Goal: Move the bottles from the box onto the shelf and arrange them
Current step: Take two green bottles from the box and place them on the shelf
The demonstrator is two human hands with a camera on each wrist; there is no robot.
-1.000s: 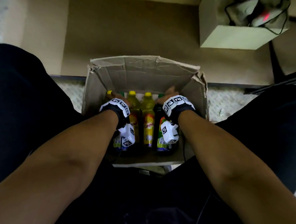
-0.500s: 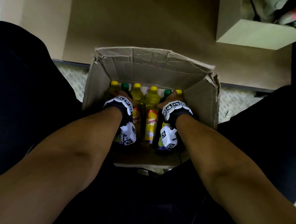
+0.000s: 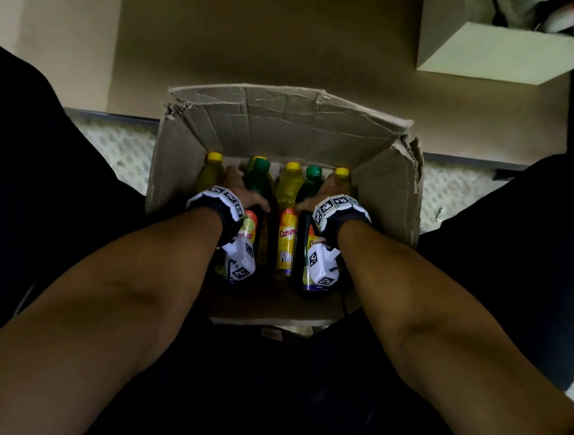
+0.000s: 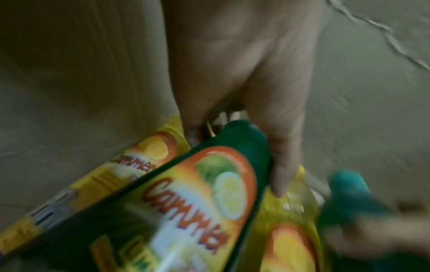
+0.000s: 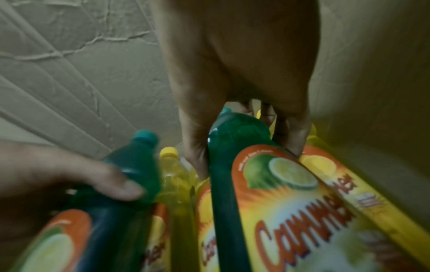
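Green bottles [image 3: 259,181] in the box [image 3: 285,129]: each hand's fingers [image 5: 195,147] wrap one.

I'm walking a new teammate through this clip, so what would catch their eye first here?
Most striking is the torn cardboard box on the floor between the person's knees, packed with upright bottles. The left hand grips a green-capped bottle left of centre, and the right hand grips another green bottle to the right. A yellow bottle stands between them.

A torn cardboard box [image 3: 386,204] sits on the pale textured floor [image 3: 120,158], with bottles [image 3: 288,197] standing inside it.
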